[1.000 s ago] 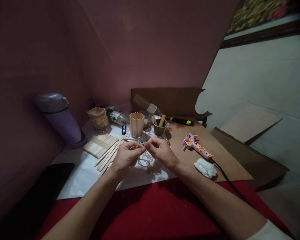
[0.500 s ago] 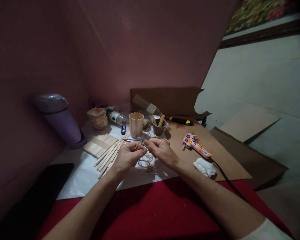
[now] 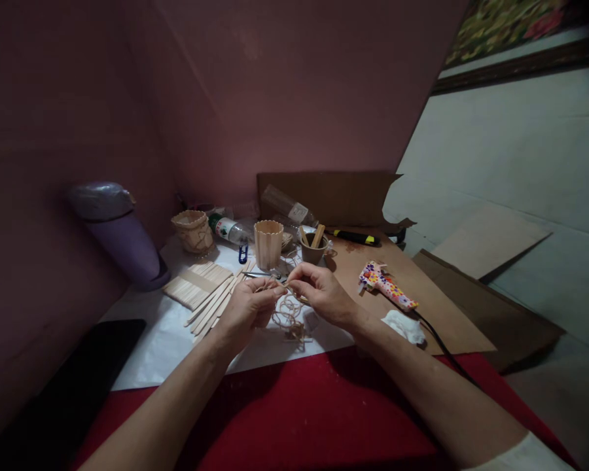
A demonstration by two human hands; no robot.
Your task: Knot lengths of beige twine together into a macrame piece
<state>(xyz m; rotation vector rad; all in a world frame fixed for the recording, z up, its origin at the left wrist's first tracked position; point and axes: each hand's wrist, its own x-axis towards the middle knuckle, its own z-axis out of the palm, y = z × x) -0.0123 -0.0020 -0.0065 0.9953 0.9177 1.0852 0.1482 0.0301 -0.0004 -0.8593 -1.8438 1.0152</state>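
Red tabletop (image 3: pixel 294 418) open in front, white paper sheet (image 3: pixel 157 340) crowded behind, left hand (image 3: pixel 248 307) and right hand (image 3: pixel 324 294) each in a narrow pinching grip on jute twine (image 3: pixel 287 314), loose coil beneath them.

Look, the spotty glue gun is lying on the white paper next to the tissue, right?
Not quite. The head view shows the spotty glue gun lying on the brown cardboard, not the white paper. It is next to the tissue.
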